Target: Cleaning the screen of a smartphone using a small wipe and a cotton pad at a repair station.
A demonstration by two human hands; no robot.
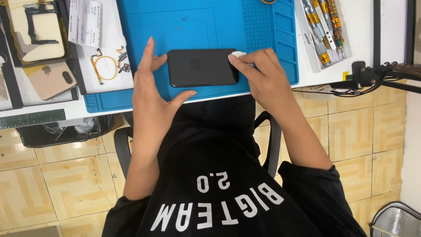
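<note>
A black phone [201, 67] lies flat on a blue work mat [184, 26] near the table's front edge. My left hand [151, 85] braces the phone's left end, thumb and fingers spread around its corners. My right hand [261, 74] pinches a small white pad [238, 55] and presses it onto the phone's right top corner.
A rose-gold phone back [50, 79] and a cream phone housing [37, 30] sit in trays at the left. An orange flex cable [107, 66] lies on white paper. Several gold-banded screwdrivers [322, 26] rest at the right. A black clamp arm [372, 74] juts from the table edge.
</note>
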